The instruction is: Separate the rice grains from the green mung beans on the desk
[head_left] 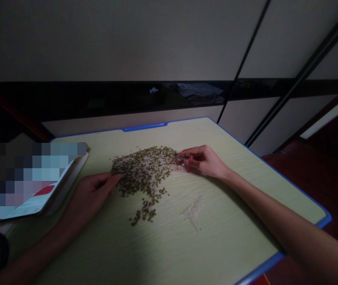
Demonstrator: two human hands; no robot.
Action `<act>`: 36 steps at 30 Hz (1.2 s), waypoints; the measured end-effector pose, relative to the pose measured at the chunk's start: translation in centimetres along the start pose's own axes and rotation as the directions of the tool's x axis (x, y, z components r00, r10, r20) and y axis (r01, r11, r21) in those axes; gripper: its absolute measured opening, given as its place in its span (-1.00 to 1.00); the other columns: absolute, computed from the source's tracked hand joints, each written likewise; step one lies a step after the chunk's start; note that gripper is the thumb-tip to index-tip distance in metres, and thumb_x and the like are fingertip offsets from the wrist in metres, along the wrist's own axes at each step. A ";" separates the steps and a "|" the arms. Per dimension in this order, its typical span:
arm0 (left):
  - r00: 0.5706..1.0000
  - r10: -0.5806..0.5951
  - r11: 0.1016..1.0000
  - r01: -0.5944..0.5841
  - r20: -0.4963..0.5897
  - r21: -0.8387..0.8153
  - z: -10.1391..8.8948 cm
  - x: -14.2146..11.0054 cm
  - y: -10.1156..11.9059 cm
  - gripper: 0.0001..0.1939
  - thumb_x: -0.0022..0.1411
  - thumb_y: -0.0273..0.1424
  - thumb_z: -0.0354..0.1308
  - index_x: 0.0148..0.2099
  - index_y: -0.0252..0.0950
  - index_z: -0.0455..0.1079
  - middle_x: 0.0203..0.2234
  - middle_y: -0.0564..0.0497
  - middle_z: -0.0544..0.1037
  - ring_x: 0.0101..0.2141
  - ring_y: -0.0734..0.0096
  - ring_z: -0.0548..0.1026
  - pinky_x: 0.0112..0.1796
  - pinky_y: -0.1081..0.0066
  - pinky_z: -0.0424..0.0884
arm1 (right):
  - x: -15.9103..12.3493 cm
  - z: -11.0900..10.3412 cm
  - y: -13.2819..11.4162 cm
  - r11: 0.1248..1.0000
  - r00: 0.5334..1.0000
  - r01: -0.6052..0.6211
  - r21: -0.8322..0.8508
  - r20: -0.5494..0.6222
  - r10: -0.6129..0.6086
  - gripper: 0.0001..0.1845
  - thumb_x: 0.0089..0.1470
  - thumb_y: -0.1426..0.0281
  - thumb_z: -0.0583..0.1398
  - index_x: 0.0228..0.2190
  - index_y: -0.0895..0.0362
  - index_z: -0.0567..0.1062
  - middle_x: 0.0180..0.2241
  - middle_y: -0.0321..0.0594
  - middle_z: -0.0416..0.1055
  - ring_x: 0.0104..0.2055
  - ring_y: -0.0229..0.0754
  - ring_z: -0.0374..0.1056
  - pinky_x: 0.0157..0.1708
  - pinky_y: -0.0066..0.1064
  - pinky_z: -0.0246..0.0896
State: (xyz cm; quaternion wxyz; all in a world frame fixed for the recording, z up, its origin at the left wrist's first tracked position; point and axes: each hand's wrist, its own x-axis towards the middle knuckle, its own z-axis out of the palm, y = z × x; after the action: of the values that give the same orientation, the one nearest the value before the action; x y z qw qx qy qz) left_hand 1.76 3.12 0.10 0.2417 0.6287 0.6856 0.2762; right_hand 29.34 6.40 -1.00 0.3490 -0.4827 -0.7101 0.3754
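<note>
A spread-out pile of green beans mixed with white rice-like grains (145, 168) lies on the pale table. At its left edge is my left hand (93, 192), thumb and fingers drawn together, the fingertips partly hidden against the grains. My right hand (203, 162) is at the right edge of the pile in a pinch; what its fingertips hold, if anything, is too small and dark to make out. Beneath those fingers shows a see-through pinkish patch with a bit of red. Nearer to me lies a separate small heap of white grains (194, 213).
The table (231, 237) has a blue rim and a blue strip at its far edge. A tablet-like device (50, 194) with a lit, partly blurred screen leans at the left. Behind the table stand pale cabinet panels (121, 43) with a dark glossy band.
</note>
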 end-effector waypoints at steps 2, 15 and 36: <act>1.000 0.006 1.000 -0.006 -0.008 0.002 0.0 0.1 -0.1 -0.60 -0.10 -0.04 -0.07 -0.70 -0.25 0.10 -0.81 0.22 0.10 -0.71 0.58 0.13 -0.62 0.53 0.05 | -0.1 0.0 -0.1 1.000 1.000 0.006 0.018 0.017 -0.006 -0.67 -0.15 0.45 0.12 -0.28 0.32 0.48 -0.64 -0.22 0.35 -0.64 -0.34 0.17 -0.63 -0.47 0.06; 1.000 0.017 1.000 -0.017 0.005 0.002 0.1 0.1 -0.2 -0.61 -0.10 -0.05 -0.08 -0.71 -0.24 0.08 -0.81 0.21 0.09 -0.70 0.57 0.13 -0.62 0.53 0.05 | -0.5 -0.6 -0.8 0.981 0.991 0.045 -0.190 -0.113 -0.067 -0.68 -0.15 0.49 0.10 -0.29 0.30 0.50 -0.66 -0.28 0.31 -0.66 -0.38 0.05 -0.67 -0.52 -0.04; 1.000 0.006 0.999 -0.006 0.000 0.035 0.0 0.1 -0.1 -0.62 -0.09 -0.06 -0.07 -0.69 -0.24 0.10 -0.80 0.21 0.09 -0.69 0.56 0.13 -0.61 0.52 0.04 | 0.0 0.0 0.1 0.991 0.995 0.067 -0.116 -0.065 -0.075 -0.67 -0.08 0.45 0.10 -0.23 0.29 0.46 -0.60 -0.22 0.37 -0.61 -0.33 0.21 -0.58 -0.48 0.10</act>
State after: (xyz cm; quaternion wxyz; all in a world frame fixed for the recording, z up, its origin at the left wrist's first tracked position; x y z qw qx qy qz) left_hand 1.69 3.18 0.01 0.2298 0.6349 0.6885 0.2648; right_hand 29.31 6.44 -1.07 0.3585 -0.4891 -0.7344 0.3048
